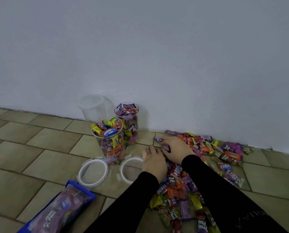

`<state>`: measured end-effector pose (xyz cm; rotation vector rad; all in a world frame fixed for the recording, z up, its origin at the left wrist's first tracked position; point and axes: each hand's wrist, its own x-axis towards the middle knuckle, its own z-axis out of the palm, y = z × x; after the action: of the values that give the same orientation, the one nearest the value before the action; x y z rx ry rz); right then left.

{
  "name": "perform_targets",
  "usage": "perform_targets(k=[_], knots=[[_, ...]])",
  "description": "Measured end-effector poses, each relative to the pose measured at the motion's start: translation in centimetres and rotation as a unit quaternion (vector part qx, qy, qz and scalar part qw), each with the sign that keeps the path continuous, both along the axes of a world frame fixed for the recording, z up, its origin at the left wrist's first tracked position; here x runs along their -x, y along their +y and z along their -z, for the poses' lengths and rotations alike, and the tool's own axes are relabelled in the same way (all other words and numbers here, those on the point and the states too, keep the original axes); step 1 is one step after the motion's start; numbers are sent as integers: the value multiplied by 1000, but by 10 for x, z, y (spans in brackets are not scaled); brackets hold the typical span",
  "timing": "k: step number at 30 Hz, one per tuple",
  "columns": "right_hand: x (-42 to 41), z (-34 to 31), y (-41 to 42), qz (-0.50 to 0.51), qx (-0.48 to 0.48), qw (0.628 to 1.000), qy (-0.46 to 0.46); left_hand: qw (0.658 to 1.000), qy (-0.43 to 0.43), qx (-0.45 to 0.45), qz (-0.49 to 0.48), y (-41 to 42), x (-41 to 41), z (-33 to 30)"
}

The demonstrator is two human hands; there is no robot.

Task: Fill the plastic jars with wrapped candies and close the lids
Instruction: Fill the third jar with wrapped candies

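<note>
Two jars look full, so you're gathering for the empty jar (93,106): your right hand (175,148) pinches purple candies (158,140); your left hand (153,163) lies flat alongside. Next, carry them up-left of your grip.

1. Candy pile (207,148): mixed wrappers in purple, orange, red, yellow, green, some blue, with white lettering.
2. Near jar (111,140): clear plastic; yellow, blue, orange and purple wrappers show through.
3. Far jar (128,123): clear; mostly purple and pink, some red at the top.
4. Third jar (92,106): clear with a frosted, milky look.
5. Two lids, left lid (93,171) and right lid (129,169): white rings with see-through centres.
6. Bag (59,209): clear with blue trim, purple packs inside.
7. My sleeves (216,190): plain black.
8. Candy in my right hand (175,148): purple, shiny.
9. Floor (31,148): olive-beige tiles with dark grout lines.
10. Wall (140,47): plain pale grey-white.
</note>
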<state>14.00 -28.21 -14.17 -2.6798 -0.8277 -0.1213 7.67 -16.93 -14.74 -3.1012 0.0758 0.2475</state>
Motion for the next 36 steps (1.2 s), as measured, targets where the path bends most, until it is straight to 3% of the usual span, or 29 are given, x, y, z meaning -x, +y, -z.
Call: perform_targets(k=[5,9,18,25,28,36], knots=[[14,-9,-18,49,31,994,-93,993,-55,100,17,-13,18,-4],[5,-11,-20,81,39,995,-47,976,-86,200,5,-25,30,-2],[-5,0,-8,117,109,987,10,987,-8,158,-24,-19,23,2],[-4,6,-17,119,38,992,-7,982,-50,177,-34,-18,26,5],[3,11,-20,144,30,989,-26,974,-141,177,-14,-17,22,11],[30,14,-26,230,66,968,-71,985,-76,154,-5,-23,27,-4]])
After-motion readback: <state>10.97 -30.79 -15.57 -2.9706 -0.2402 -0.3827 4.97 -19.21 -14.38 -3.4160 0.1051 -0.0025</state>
